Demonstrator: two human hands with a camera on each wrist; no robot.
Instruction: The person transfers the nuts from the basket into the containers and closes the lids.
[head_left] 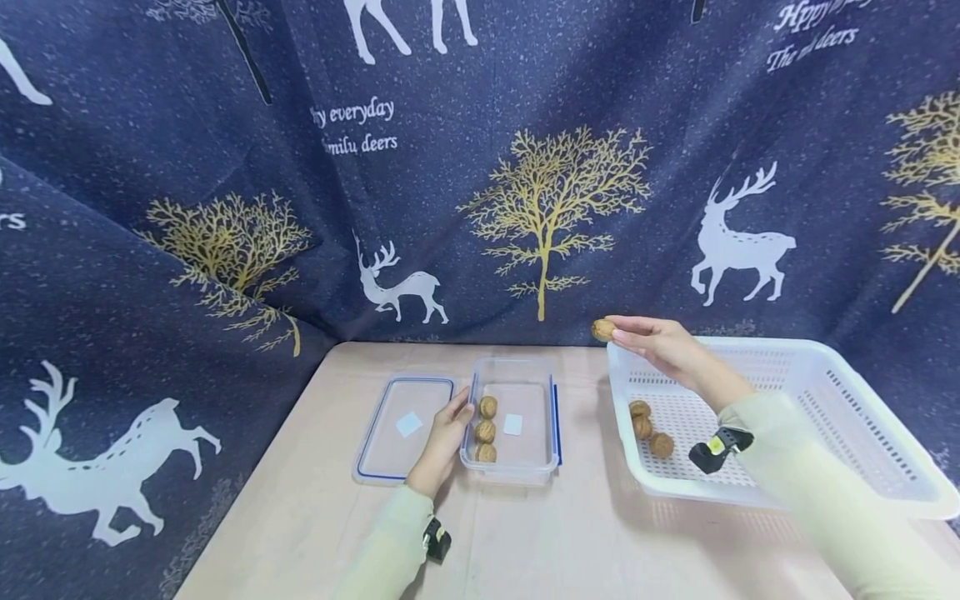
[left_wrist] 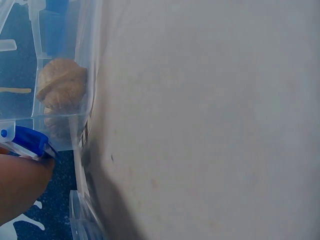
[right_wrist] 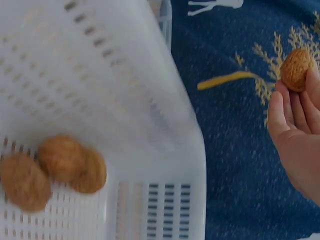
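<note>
My right hand (head_left: 658,344) pinches a walnut (head_left: 603,330) between thumb and fingertips, raised over the left far corner of the white basket. In the right wrist view the same walnut (right_wrist: 296,70) shows whole at the fingertips. My left hand (head_left: 447,429) holds the left side of a clear plastic food container (head_left: 528,454), its fingertips at the rim. The left wrist view has a digit right against a blue clasp (left_wrist: 31,141) of the container. Three walnuts (head_left: 485,431) stand in a row along the container's left inner wall.
The white perforated basket (head_left: 630,450) stands at the right, with several walnuts (head_left: 662,445) near its left wall. Left of the container lies its clear lid (head_left: 382,450) with a blue seal. A dark blue cloth printed with deer and trees hangs behind the table (head_left: 300,533).
</note>
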